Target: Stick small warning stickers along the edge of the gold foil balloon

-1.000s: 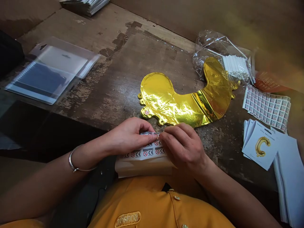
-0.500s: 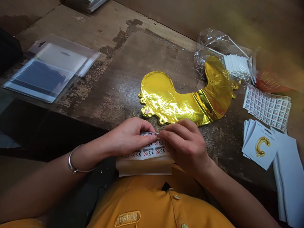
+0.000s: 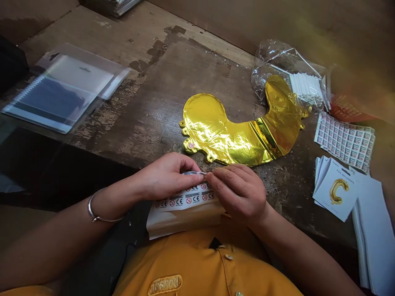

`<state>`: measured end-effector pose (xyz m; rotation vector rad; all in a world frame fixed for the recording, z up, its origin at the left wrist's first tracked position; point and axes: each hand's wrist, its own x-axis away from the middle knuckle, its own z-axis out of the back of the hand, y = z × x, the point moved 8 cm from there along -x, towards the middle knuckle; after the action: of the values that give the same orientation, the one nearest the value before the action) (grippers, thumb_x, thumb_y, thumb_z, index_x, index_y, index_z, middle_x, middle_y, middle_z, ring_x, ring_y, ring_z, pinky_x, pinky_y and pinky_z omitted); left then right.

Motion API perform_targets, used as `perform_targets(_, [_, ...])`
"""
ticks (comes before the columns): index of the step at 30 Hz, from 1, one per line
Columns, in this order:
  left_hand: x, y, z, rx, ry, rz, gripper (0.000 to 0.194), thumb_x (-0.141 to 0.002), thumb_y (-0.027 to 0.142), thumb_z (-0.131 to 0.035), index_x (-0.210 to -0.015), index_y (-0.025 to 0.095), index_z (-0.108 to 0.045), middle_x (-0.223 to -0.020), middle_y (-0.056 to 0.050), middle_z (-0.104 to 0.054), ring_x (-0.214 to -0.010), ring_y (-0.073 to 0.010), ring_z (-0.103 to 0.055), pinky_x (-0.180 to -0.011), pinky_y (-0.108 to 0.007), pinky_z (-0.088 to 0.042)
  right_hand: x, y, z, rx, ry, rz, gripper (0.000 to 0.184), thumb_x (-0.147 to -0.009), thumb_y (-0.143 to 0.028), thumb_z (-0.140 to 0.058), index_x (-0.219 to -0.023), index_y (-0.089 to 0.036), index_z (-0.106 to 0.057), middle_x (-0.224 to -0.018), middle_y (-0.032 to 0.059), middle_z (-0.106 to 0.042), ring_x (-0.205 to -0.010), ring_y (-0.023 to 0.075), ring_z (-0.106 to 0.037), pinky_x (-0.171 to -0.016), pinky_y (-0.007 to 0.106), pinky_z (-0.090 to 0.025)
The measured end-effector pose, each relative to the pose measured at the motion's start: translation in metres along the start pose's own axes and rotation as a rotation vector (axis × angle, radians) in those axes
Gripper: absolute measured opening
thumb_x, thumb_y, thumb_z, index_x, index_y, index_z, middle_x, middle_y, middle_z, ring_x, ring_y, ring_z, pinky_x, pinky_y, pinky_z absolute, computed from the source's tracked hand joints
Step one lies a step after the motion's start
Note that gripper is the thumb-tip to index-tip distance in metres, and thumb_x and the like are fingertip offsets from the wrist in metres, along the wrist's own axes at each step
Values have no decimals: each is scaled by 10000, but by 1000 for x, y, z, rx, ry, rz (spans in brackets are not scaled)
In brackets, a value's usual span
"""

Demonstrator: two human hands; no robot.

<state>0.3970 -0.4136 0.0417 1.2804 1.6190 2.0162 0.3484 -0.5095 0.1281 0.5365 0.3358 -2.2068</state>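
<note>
Shifted slightly lower, the right hand (image 3: 237, 193) and left hand (image 3: 165, 176) grip together on the curled top edge of a CE-marked label strip (image 3: 188, 200), just below a gold foil balloon (image 3: 225, 139), where a hasty pull could tear the strip or stick it to itself.

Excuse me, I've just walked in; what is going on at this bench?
A person at a worn wooden bench is pinching the curled top edge of a strip of CE warning labels between their left hand and right hand. A gold foil balloon lies flat just beyond the hands. Further right are a clear plastic bag, white sticks, a sheet of small labels and a card with a gold letter C balloon.
</note>
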Motion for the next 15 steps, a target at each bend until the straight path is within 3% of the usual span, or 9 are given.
perform_targets(9, [-4,-11,-6,226,-149,51,203,-775,346,-681,-843,154,-687,-722,6,-651,-591,-91,-541,-567,-206,-422,-6,-5,5,-21,-7,168,210,-912,-122,-455,-916,-106,-665,-850,96,-728,-780,187,-634,-718,341,-511])
perform_targets(15, [-8,-12,-2,207,-122,45,231,-769,359,-685,-817,133,-683,-694,2,-639,-564,-83,-521,-542,-197,-400,-7,-2,8,100,37,193,192,-913,-150,-487,-888,-180,-675,-856,37,-733,-758,156,-616,-678,320,-452])
